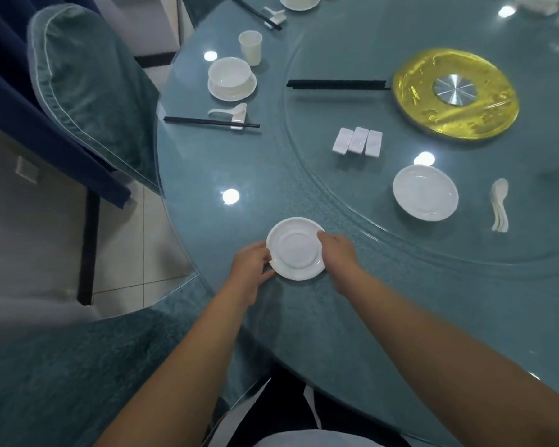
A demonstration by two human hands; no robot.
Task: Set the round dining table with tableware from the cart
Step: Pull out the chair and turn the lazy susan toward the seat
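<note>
A small white plate [297, 248] lies on the teal round table [336, 317] near its front edge. My left hand [250, 271] holds the plate's left rim and my right hand [338, 253] holds its right rim. On the glass turntable [530, 240] lie a stack of white plates [425, 192], stacked white spoons [500, 204], three white chopstick rests [358, 141] and a bundle of black chopsticks [336, 84]. A finished setting sits at the left: bowl on a plate [229, 77], cup [250, 47], spoon [231, 111] and chopsticks [210, 121].
A gold disc [455, 95] with a metal centre marks the turntable's middle. A teal-covered chair [88, 88] stands left of the table, another chair back [62, 375] is right below me. Another setting [299, 1] shows at the far edge.
</note>
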